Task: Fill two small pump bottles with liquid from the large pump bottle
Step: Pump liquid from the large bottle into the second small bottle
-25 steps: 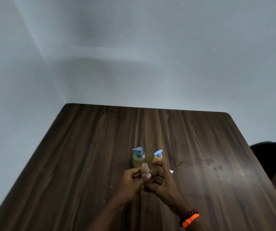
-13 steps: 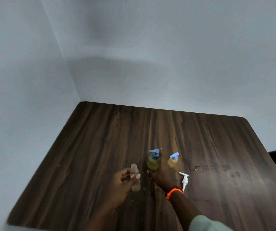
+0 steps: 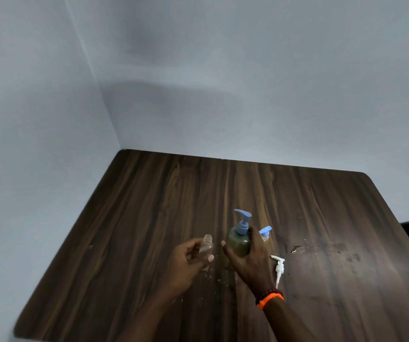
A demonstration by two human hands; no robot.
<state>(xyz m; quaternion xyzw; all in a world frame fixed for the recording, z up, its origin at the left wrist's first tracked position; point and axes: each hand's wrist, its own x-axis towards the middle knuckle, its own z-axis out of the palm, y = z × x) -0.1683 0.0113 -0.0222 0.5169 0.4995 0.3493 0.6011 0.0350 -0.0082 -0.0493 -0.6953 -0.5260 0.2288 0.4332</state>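
Orange bead bracelet (image 3: 270, 297) on right wrist | right hand (image 3: 250, 257) grips large pump bottle (image 3: 239, 243), raised off the dark wood table (image 3: 124, 230) | left hand (image 3: 188, 262) holds uncapped clear small bottle (image 3: 206, 246) | white pump head (image 3: 279, 267) lies loose beside right hand | second small bottle (image 3: 265, 233), blue pump, stands behind right hand.

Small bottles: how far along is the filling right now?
One small bottle, blue pump on and amber liquid inside, stands behind the right hand and looks done. The clear bottle in the left hand is uncapped and looks empty; its white pump lies on the table. The right hand grips the large bottle. Left: fill, then recap.
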